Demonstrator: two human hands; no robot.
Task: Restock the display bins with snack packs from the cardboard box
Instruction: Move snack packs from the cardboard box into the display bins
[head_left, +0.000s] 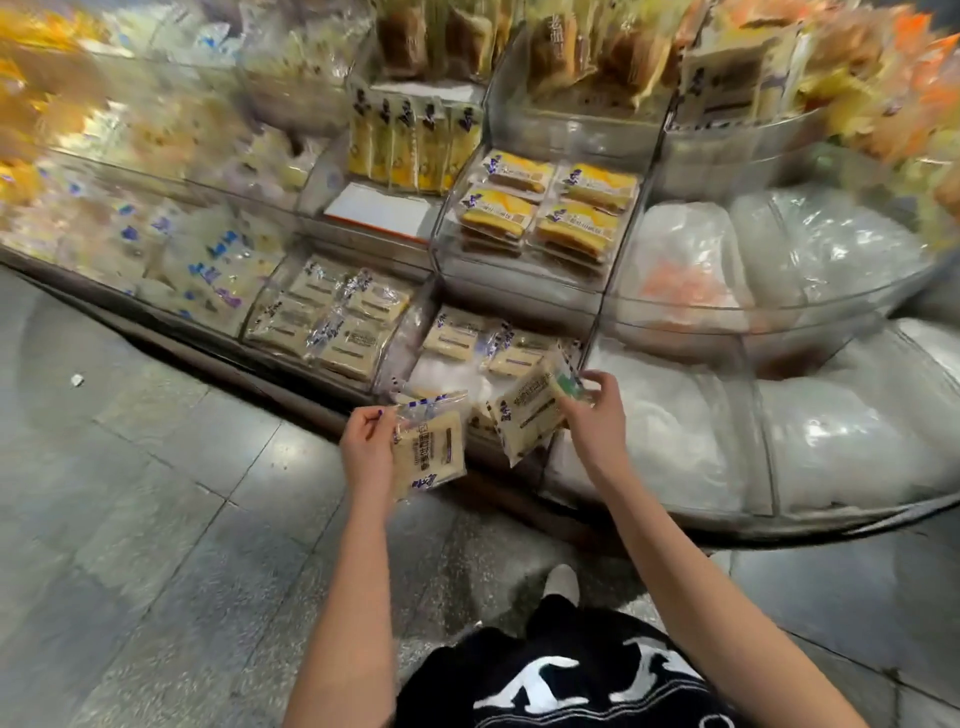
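My left hand grips a pale cream snack pack by its edge, just in front of the bottom row of clear display bins. My right hand pinches a second pale snack pack by its top corner and holds it tilted over the front lip of a low bin. That bin holds a few of the same packs on white padding. No cardboard box is in view.
The neighbouring bin to the left holds similar pale packs. Above sit yellow packs and a bin with a white card. Bins to the right hold white plastic bags. Grey tiled floor lies left and below; my shoe is near the stand.
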